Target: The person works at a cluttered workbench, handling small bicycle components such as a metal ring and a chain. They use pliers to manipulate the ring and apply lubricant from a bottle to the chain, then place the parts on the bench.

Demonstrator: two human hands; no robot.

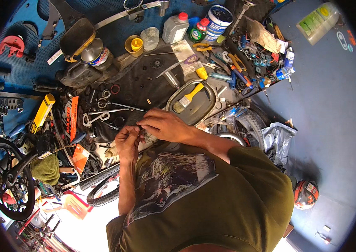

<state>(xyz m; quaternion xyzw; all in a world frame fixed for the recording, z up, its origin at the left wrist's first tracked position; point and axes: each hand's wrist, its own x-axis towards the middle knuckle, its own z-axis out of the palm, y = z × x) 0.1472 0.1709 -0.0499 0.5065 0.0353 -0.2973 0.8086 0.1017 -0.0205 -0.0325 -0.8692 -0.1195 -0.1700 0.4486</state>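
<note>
Close together over the near edge of the workbench (134, 90), my two hands meet at the fingertips. The fingers of my left hand (127, 142) are bent in a pinch. My right hand (163, 125) reaches across from the right, its fingers curled down toward the left thumb. Whatever lies between them is too small or hidden to name. Just beyond the hands runs a thin metal rod (125, 106) with a dark end. To the right of my right hand, an oval metal tray (170, 103) holds a yellow-handled paintbrush (192, 93).
Pliers and other tools crowd the bench's right, around orange-handled pliers (237, 62). At the back stand a grey bottle (175, 29) and a blue-white tub (219, 23). A black chainring (10, 178) hangs at left. Bicycle tyres (102, 195) lean below the bench.
</note>
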